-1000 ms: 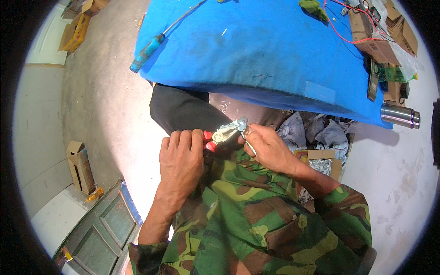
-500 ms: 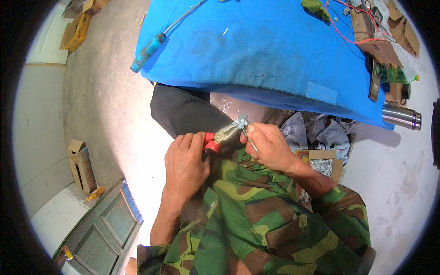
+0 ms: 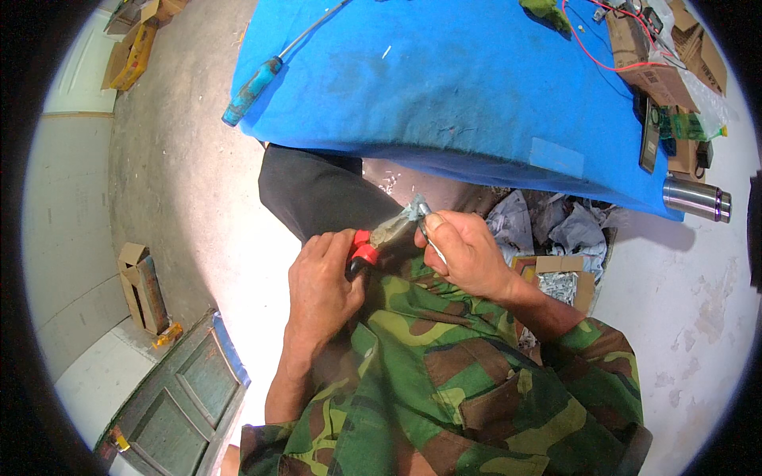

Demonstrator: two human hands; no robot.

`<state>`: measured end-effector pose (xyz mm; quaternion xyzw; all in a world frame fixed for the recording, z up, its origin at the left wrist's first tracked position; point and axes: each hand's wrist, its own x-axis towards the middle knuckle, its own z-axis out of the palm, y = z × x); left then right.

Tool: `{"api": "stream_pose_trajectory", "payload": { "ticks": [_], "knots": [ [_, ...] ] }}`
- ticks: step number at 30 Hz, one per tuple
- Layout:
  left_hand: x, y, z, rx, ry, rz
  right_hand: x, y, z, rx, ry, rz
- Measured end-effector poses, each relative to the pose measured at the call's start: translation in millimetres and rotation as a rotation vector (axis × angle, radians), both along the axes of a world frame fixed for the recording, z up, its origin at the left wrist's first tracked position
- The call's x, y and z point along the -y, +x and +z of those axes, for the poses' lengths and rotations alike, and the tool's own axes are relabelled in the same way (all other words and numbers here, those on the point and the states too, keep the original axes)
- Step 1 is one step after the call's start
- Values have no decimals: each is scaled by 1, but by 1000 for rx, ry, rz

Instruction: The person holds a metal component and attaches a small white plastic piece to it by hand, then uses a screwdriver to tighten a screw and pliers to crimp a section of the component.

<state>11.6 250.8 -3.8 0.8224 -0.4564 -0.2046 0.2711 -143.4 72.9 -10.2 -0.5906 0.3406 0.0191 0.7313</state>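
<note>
Above my lap, my left hand (image 3: pixel 321 278) is closed around the handles of a pair of pliers (image 3: pixel 387 232) with red and black grips. Their jaws point up and to the right, meeting a small grey metal piece (image 3: pixel 423 208). My right hand (image 3: pixel 470 252) pinches this slim piece between thumb and fingers, right beside the jaw tips. Part of it is hidden in my fingers, so its exact kind cannot be made out. Whether the jaws are clamped on it is too small to tell.
Ahead is a table covered in blue cloth (image 3: pixel 444 87), with a blue-handled screwdriver (image 3: pixel 252 91) at its left. A steel cylinder (image 3: pixel 697 198) lies at its right edge, near cardboard (image 3: pixel 659 83) and a red cable (image 3: pixel 583 51). Below right, an open box (image 3: pixel 583 289) holds small metal parts.
Both hands keep their hold in nearly the same place. The pliers and the metal piece have turned very slightly; the whole view has shifted a little.
</note>
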Motion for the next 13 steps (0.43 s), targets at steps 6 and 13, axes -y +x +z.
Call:
{"api": "stream_pose_trajectory", "payload": {
  "ticks": [6,13],
  "knots": [
    [-3,-5,-10,-11,-28,26,1,2,5,-40,17,17],
    [0,-7,-2,162,90,22,7,0,5,-107,368,-68]
  ]
}}
